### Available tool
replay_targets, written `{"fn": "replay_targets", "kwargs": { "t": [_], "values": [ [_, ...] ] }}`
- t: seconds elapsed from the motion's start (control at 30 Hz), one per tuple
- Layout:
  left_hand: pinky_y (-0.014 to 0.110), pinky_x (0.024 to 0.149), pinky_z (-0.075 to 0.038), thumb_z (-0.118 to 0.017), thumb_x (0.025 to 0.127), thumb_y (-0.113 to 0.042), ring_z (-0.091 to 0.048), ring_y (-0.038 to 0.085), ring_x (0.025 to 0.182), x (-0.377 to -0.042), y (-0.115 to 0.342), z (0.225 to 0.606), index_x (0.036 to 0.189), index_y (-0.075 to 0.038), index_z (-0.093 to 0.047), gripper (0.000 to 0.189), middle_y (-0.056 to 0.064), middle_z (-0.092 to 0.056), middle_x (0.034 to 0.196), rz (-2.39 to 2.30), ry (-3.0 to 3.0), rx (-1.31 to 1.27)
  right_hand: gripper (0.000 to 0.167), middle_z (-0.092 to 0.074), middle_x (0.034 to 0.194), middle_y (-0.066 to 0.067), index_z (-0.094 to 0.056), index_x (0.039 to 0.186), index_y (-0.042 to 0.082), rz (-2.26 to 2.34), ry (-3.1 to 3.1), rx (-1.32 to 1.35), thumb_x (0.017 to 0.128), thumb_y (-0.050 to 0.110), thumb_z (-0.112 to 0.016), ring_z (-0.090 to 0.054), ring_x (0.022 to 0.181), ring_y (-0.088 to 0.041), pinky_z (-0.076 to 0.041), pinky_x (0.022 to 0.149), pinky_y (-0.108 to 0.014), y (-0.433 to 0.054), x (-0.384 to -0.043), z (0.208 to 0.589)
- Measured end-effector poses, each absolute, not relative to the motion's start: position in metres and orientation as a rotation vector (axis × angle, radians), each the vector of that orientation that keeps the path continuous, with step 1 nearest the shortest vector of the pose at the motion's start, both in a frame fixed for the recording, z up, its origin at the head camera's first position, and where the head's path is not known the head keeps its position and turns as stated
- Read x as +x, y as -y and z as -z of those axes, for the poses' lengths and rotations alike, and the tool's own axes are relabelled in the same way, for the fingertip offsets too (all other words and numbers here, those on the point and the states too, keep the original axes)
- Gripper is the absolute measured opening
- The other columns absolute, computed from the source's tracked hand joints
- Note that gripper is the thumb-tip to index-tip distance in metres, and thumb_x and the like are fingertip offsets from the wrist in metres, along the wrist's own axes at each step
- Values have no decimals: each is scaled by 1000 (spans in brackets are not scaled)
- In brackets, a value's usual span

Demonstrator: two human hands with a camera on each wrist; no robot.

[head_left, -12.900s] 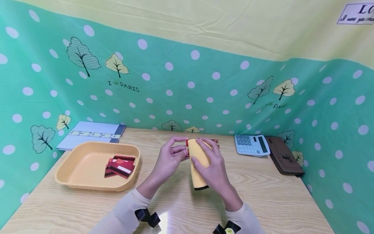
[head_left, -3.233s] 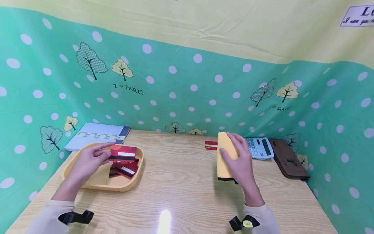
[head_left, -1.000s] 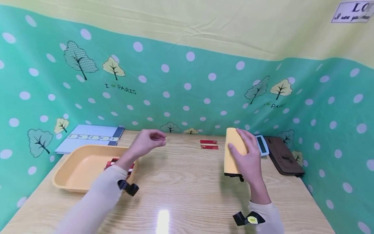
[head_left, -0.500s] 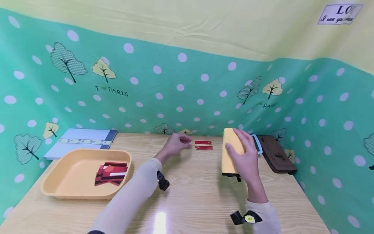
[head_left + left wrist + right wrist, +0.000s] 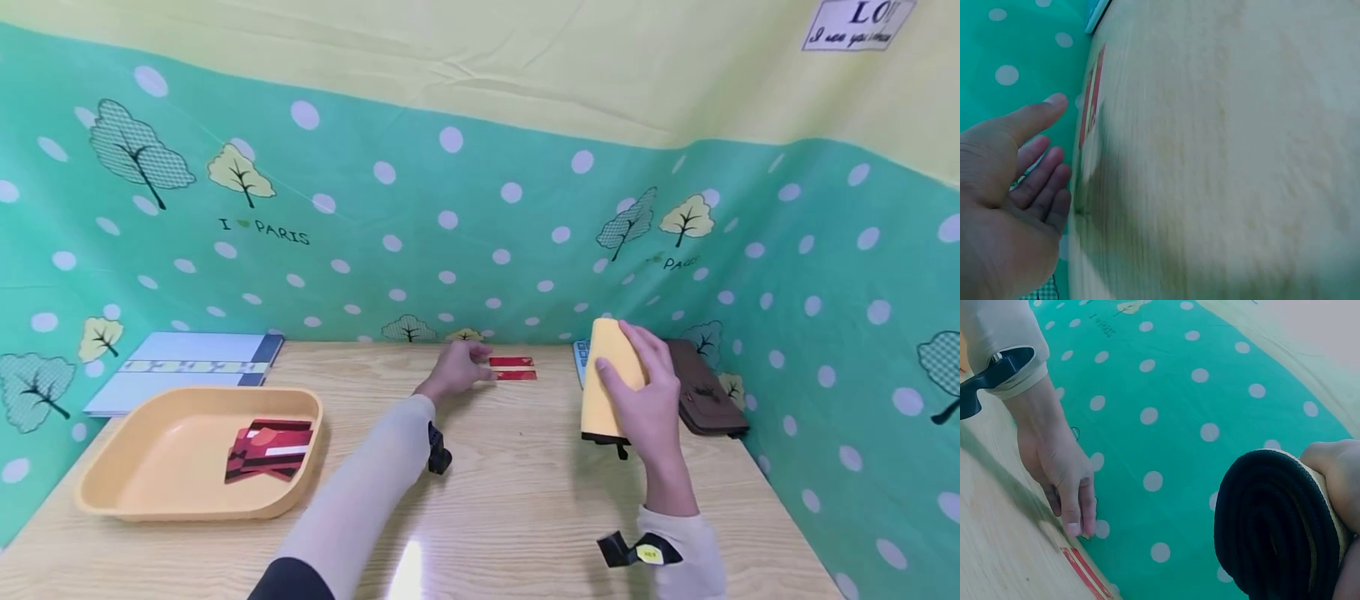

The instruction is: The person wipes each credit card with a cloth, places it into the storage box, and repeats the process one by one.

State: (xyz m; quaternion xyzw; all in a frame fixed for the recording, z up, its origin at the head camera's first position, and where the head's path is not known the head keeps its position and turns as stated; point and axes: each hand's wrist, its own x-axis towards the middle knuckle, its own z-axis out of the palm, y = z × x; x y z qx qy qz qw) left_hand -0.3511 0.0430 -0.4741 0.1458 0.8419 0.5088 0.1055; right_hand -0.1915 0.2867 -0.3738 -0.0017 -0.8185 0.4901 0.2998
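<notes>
My left hand (image 5: 453, 369) reaches to the back of the table, at the left end of two narrow red strips (image 5: 512, 362). They lie side by side with a pale gap; whether they are one piece I cannot tell. In the left wrist view the fingers are loosely bent and hold nothing, apart from the strips. My right hand (image 5: 651, 400) grips a rolled yellow cloth-like piece (image 5: 606, 379) with black edging, raised over the table's right side. The right wrist view shows the dark coiled layers at the roll's end (image 5: 1266, 525).
A peach-coloured tray (image 5: 198, 396) at the left holds several red bank-type cards (image 5: 272, 450). Behind it lies a light blue notebook (image 5: 191, 358). Behind the roll are a partly hidden calculator (image 5: 581, 360) and a brown case (image 5: 703, 392). A green dotted curtain (image 5: 345, 208) stands behind.
Both hands were at the roll. Later my left hand held a red card over the tray; that card now lies there, and the hand has moved right to the strips. The roll has moved right.
</notes>
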Motion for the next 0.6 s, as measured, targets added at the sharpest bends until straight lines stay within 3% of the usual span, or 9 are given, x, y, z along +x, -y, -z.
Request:
{"fn": "replay_targets", "kwargs": {
  "t": [0.3, 0.6],
  "values": [
    [43, 106, -53, -84, 87, -17, -58, 27, 121, -359, -43, 486, 142, -6, -61, 61, 11, -64, 134, -1476, -2470, 375, 56, -48, 152, 2, -58, 147, 30, -1316, 2179, -52, 95, 17, -75, -48, 111, -12, -50, 75, -13, -291, -189, 371],
    [43, 107, -53, -87, 84, -26, -62, 27, 121, -365, -55, 496, 136, -12, -68, 57, 9, -70, 130, -1301, -2653, 457, 57, -49, 151, 3, -58, 147, 32, -1306, 2156, -87, 94, 16, -75, -48, 110, -12, -50, 74, -13, -299, -186, 369]
  ]
}}
